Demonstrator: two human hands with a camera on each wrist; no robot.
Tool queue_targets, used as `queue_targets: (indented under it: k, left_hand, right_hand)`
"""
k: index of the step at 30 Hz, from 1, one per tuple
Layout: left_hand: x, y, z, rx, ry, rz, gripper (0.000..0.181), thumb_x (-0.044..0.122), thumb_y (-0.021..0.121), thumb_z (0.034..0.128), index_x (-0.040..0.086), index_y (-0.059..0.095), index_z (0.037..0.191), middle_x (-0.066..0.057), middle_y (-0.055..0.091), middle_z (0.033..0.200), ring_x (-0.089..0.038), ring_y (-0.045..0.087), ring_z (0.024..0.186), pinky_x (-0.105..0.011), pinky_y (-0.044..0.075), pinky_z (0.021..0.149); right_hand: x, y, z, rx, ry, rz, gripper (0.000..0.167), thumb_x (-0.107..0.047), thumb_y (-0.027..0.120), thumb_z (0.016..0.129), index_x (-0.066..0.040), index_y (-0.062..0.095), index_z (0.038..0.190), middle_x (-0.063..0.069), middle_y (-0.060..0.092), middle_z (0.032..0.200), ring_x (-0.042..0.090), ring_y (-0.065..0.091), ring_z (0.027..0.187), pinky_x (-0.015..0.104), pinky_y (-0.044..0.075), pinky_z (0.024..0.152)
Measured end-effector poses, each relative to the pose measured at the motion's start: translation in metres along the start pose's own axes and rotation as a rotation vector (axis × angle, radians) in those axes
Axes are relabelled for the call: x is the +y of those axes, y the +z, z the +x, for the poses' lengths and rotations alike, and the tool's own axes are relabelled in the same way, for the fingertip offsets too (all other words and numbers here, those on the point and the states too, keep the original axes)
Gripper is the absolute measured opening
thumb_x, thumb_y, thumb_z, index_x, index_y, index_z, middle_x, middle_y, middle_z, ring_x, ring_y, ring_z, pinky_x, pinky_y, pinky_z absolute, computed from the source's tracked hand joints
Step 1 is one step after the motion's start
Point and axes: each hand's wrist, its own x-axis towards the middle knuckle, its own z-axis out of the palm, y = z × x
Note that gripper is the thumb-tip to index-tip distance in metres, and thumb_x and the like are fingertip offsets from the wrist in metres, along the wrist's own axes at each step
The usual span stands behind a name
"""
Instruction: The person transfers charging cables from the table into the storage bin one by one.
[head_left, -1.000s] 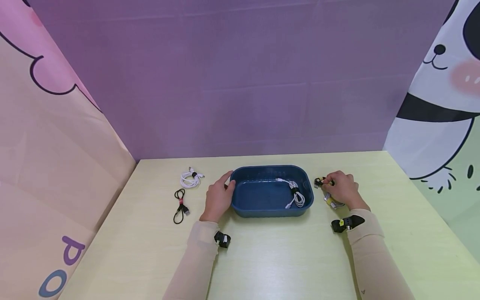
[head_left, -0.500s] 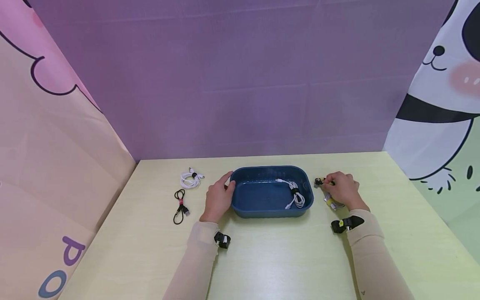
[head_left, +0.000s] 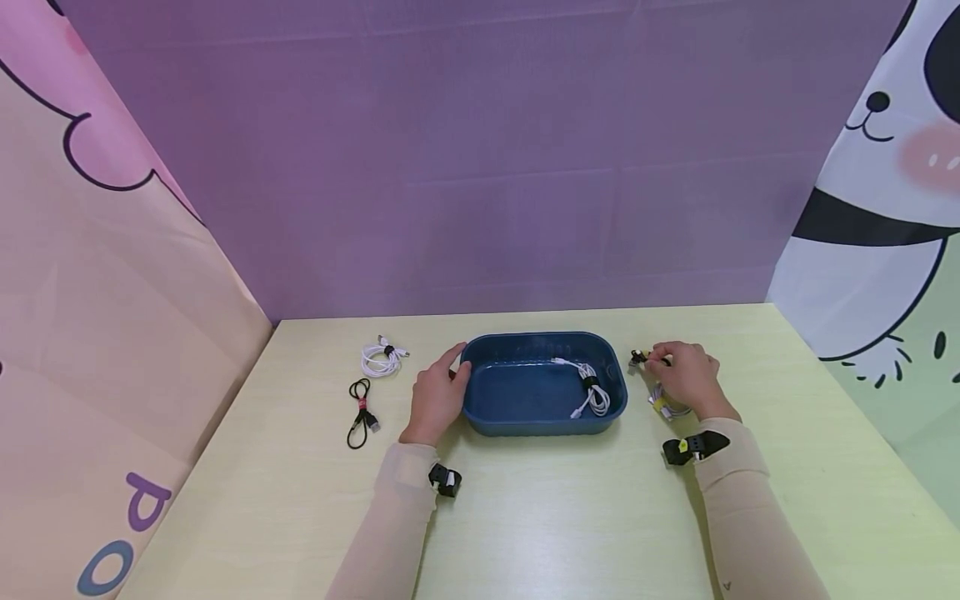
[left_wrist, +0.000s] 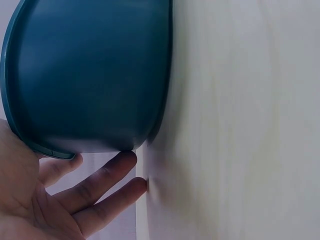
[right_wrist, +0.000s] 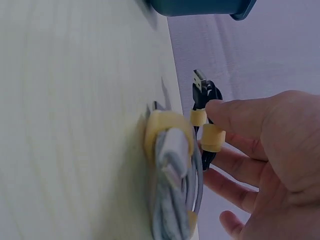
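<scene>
My left hand [head_left: 435,400] is at the left end of a blue plastic bin [head_left: 525,430], its thumb at the rim. In the left wrist view, fairly straight fingers [left_wrist: 102,182] lie along the bin's outer wall. Past the bin's right end, my right hand [head_left: 684,379] pinches a coiled black USB cable [right_wrist: 200,92] with yellow bands between thumb and fingers. Just under that hand lies a coiled grey-white cable [right_wrist: 172,200] with a yellow strap, partly hidden in the head view. Inside the bin, on the right, rests a white cable [head_left: 594,396] tied with black.
On the table [head_left: 540,517], left of the bin, lie a coiled white cable [head_left: 382,358] with a black tie and a black USB cable [head_left: 362,412] with a red tie. A purple cloth backdrop [head_left: 480,167] stands behind the table, with printed cloths at both sides.
My right hand has shifted very slightly away with the black cable, showing more of the grey-white cable below it. The left hand and the bin stay in place.
</scene>
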Motion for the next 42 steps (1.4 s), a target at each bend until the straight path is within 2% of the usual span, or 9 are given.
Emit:
queue_targets:
  k: [9, 13, 18, 20, 23, 26, 30, 35, 42]
  left_hand:
    - [0.0012, -0.0004, 0.0, -0.001, -0.008, 0.01, 0.043, 0.03, 0.055, 0.106, 0.021, 0.056, 0.148, -0.012, 0.075, 0.091, -0.023, 0.066, 0.073, -0.03, 0.045, 0.061]
    - [0.0014, -0.0004, -0.0004, -0.003, -0.011, 0.009, 0.043, 0.03, 0.055, 0.1062, 0.02, 0.056, 0.148, -0.012, 0.075, 0.09, -0.023, 0.065, 0.073, -0.03, 0.045, 0.062]
    - [0.001, -0.0004, -0.0012, -0.007, -0.006, 0.0, 0.043, 0.03, 0.054, 0.1064, 0.021, 0.056, 0.149, -0.011, 0.074, 0.087, -0.021, 0.064, 0.069, -0.029, 0.044, 0.059]
    - [0.0005, -0.0003, -0.0014, -0.007, 0.0, -0.005, 0.043, 0.029, 0.054, 0.1064, 0.021, 0.056, 0.149, -0.011, 0.074, 0.086, -0.019, 0.063, 0.067, -0.029, 0.043, 0.058]
    - [-0.0001, 0.0001, -0.0012, -0.006, 0.002, -0.009, 0.043, 0.029, 0.054, 0.1063, 0.02, 0.056, 0.148, -0.011, 0.074, 0.087, -0.019, 0.063, 0.067, -0.029, 0.043, 0.058]
    - [-0.0002, 0.0001, -0.001, -0.005, -0.002, -0.008, 0.043, 0.029, 0.054, 0.1063, 0.021, 0.056, 0.148, -0.011, 0.075, 0.088, -0.02, 0.064, 0.069, -0.029, 0.044, 0.059]
    - [0.0006, -0.0001, -0.0012, 0.001, -0.007, -0.002, 0.043, 0.03, 0.055, 0.1061, 0.021, 0.056, 0.148, -0.011, 0.075, 0.089, -0.02, 0.064, 0.07, -0.028, 0.044, 0.06]
    - [0.001, 0.0003, -0.0011, 0.009, 0.003, 0.004, 0.043, 0.03, 0.054, 0.1062, 0.02, 0.056, 0.148, -0.011, 0.075, 0.087, -0.019, 0.062, 0.063, -0.028, 0.042, 0.056]
    - [0.0005, 0.0011, -0.0012, 0.013, 0.006, 0.004, 0.043, 0.03, 0.055, 0.106, 0.02, 0.056, 0.148, -0.011, 0.076, 0.087, -0.017, 0.061, 0.062, -0.028, 0.042, 0.055]
  right_hand:
    - [-0.003, -0.0032, -0.0017, 0.014, -0.005, 0.008, 0.023, -0.02, 0.056, 0.104, 0.0, 0.066, 0.11, 0.027, 0.07, 0.112, 0.05, 0.047, 0.124, 0.07, 0.021, 0.105]
    - [-0.0034, -0.0047, -0.0017, 0.016, -0.015, 0.008, 0.024, -0.021, 0.054, 0.105, 0.001, 0.064, 0.111, 0.027, 0.071, 0.109, 0.05, 0.05, 0.12, 0.069, 0.025, 0.101]
    - [-0.0038, -0.0058, -0.0021, 0.005, -0.027, 0.037, 0.024, -0.02, 0.051, 0.106, 0.001, 0.061, 0.113, 0.024, 0.068, 0.109, 0.038, 0.059, 0.098, 0.052, 0.043, 0.089]
    - [-0.0042, -0.0062, -0.0026, 0.003, -0.028, 0.051, 0.024, -0.02, 0.05, 0.106, 0.001, 0.06, 0.113, 0.022, 0.066, 0.107, 0.033, 0.057, 0.092, 0.045, 0.046, 0.082]
    - [-0.0051, -0.0068, -0.0029, 0.01, -0.031, 0.051, 0.023, -0.02, 0.05, 0.106, 0.001, 0.059, 0.112, 0.021, 0.066, 0.104, 0.032, 0.057, 0.09, 0.043, 0.045, 0.08]
    - [-0.0056, -0.0075, -0.0028, 0.015, -0.035, 0.041, 0.024, -0.021, 0.051, 0.106, 0.001, 0.059, 0.112, 0.021, 0.066, 0.103, 0.033, 0.057, 0.09, 0.048, 0.045, 0.081]
    - [-0.007, -0.0081, -0.0022, 0.025, -0.047, 0.033, 0.025, -0.021, 0.053, 0.105, 0.001, 0.059, 0.113, 0.022, 0.066, 0.103, 0.035, 0.057, 0.091, 0.06, 0.04, 0.09]
    - [-0.0067, -0.0077, -0.0018, 0.04, -0.06, 0.024, 0.024, -0.02, 0.054, 0.105, 0.001, 0.059, 0.113, 0.023, 0.064, 0.105, 0.036, 0.057, 0.09, 0.07, 0.032, 0.096]
    - [-0.0068, -0.0062, -0.0028, 0.047, -0.063, 0.044, 0.022, -0.02, 0.053, 0.105, 0.0, 0.059, 0.111, 0.027, 0.058, 0.123, 0.044, 0.052, 0.11, 0.075, 0.026, 0.102]
